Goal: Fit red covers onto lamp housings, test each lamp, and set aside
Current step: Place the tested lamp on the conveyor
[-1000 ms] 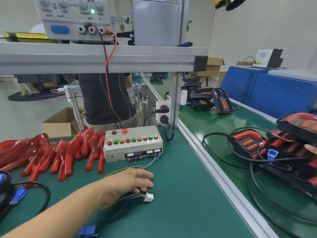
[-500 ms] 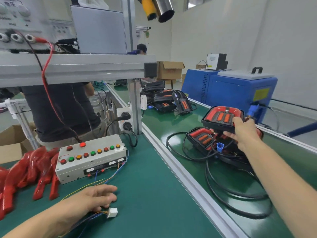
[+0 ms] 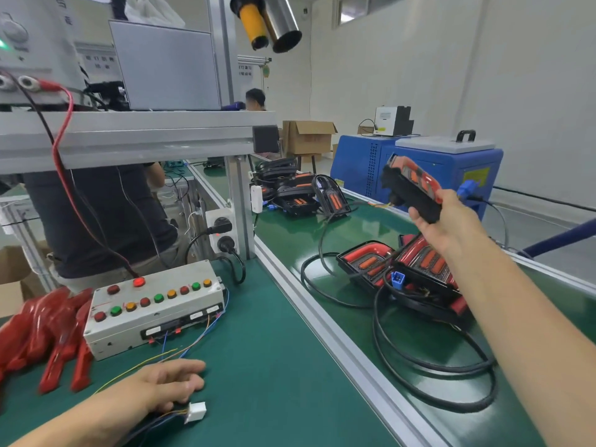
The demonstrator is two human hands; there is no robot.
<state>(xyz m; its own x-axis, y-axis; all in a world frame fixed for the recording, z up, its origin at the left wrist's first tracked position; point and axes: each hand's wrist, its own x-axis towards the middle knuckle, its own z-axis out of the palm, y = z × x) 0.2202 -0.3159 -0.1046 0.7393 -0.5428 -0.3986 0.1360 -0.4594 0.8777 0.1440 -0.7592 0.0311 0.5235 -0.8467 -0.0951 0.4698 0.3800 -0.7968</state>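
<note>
My right hand (image 3: 446,219) grips a black lamp housing (image 3: 409,188) with a red cover, raised above the conveyor belt and tilted on edge. Below it lie two more lamps (image 3: 403,272) with red lenses, black cables and a blue plug (image 3: 397,279). My left hand (image 3: 171,387) rests on the green mat, fingers curled over thin wires that end in a white connector (image 3: 196,411). The grey test box (image 3: 154,306) with coloured buttons stands behind it, one red lamp lit. Loose red covers (image 3: 45,333) are piled at the left.
An aluminium rail (image 3: 322,321) divides the mat from the green belt. More lamps (image 3: 296,191) lie further up the belt. Blue machines (image 3: 448,169) stand at the right. A shelf with a power supply hangs overhead. A person stands behind the bench.
My view swung right. My right hand took a lamp from the pile on the belt and lifted it up, tilting it. My left hand stayed on the wires by the white connector.
</note>
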